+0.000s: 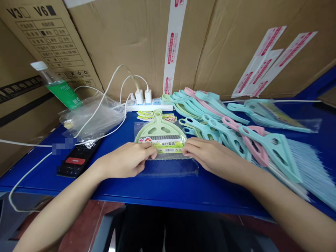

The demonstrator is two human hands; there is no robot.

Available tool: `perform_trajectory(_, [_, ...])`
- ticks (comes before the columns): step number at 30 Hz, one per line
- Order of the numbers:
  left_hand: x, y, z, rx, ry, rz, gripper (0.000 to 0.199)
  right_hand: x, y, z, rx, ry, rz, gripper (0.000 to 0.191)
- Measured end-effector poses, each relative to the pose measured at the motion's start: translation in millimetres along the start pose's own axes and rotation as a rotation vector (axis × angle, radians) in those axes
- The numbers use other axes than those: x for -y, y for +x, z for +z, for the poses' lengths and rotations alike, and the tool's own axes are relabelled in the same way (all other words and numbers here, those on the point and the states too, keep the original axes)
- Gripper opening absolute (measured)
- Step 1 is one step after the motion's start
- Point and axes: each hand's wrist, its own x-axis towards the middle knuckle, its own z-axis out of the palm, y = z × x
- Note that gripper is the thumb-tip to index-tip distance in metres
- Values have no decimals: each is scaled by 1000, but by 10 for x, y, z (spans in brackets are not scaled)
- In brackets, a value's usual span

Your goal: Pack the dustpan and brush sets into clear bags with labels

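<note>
A pale green dustpan [158,123] lies flat in a clear plastic bag [172,168] on the blue table, its handle pointing away from me. Dark bristles of a brush [168,138] show inside the pan, and a yellow-green printed label [169,144] crosses the package. My left hand [128,159] is closed at the bag's left edge, fingers curled by the label's end. On the opposite edge, my right hand [207,154] is closed with thumb and fingers pinching the bag. The fingertips of both hands are partly hidden.
To the right lie stacked dustpans [204,105], several brushes [231,136] and a bagged set [278,113]. Loose labels [147,115] sit before a power strip [157,105]. On the left are a phone [78,159], plastic bags [99,115], white cables [105,94] and a tilted bottle [63,91]. Cardboard boxes [131,35] stand behind.
</note>
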Motion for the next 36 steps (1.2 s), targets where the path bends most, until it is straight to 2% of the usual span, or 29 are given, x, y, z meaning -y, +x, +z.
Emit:
perform_trajectory(5, [-6, 27, 27, -58, 79, -12, 18, -30, -5, -6, -12, -52, 34, 25])
perform_trajectory(9, [-6, 11, -4, -33, 110, -41, 13, -7, -6, -9, 18, -4, 21, 25])
perform_trajectory(17, [12, -9, -37, 1, 23, -60, 14, 1, 0, -21, 12, 16, 25, 22])
perform_trajectory(22, [35, -12, -34, 4, -28, -8, 15, 3, 8, -23, 15, 26, 17, 23])
perform_trajectory(26, [-7, -38, -44, 44, -200, 130, 14, -3, 8, -9, 21, 21, 22, 22])
perform_trajectory(30, [-104, -56, -28, 273, -588, 303, 15, -6, 12, -4, 28, 14, 29, 19])
perform_trajectory(32, [-132, -47, -1, 351, -686, 331, 18, -8, 14, -7, 26, 17, 27, 19])
perform_trajectory(36, [-120, -37, -1, 328, -706, 307, 18, -20, 9, -7, 25, 38, 20, 19])
